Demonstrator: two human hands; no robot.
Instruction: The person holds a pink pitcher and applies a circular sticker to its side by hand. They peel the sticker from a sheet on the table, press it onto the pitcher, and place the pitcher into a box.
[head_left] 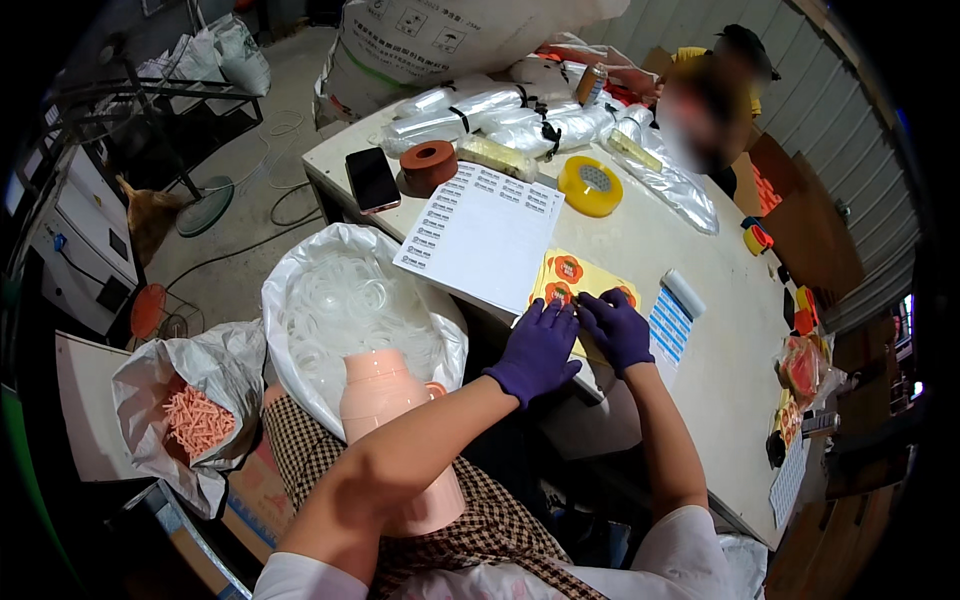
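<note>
Head view, yellow sheets (585,278): flat on the bench (735,310), beneath and beyond both hands.
Left hand (540,345): purple-gloved, fingers nearly straight upon the sheets; any pinch hidden.
Right hand (615,330): beside it, fingers bent; grip cannot be told.
Handling: probably light, flexible, easily creased; best lifted by an edge.

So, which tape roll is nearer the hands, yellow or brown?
The yellow roll, beyond the yellow sheets; the brown one sits farther off, beside the black phone.

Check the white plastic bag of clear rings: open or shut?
Open: the white plastic bag has its rim spread wide, showing the clear rings inside, partly behind the pink plastic jug.
</note>
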